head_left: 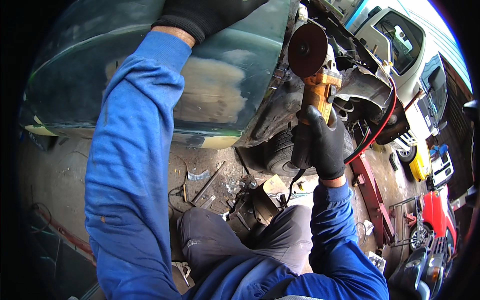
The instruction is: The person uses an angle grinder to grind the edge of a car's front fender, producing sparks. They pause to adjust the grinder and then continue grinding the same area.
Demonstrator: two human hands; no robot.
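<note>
Angle grinder (319, 92) with the orange head is up in the person's right hand (327, 145), which is wrapped around the black grip, thumb lying along the body on the left side. So that's the nearer hand by a mile. The long axis runs near to far, leaning a touch right at the far end, with the reddish-brown disc (302, 50) out past the knuckles and its flat face showing. The key bit is sideways: the disc sits just right of the edge of the dark green panel (265, 55), over the stripped bodywork (280, 100), though honestly can't tell if it's touching anything. Left hand (207, 15) is well off to the left and far, lying over that panel beyond the tan patch (212, 97); its fingers run out of view, so no telling if they're gripping or just resting. Power cord (295, 185) drops from the grinder's near end, in front of the tire (280, 155), and a red hose (385, 125) loops down on the right.
</note>
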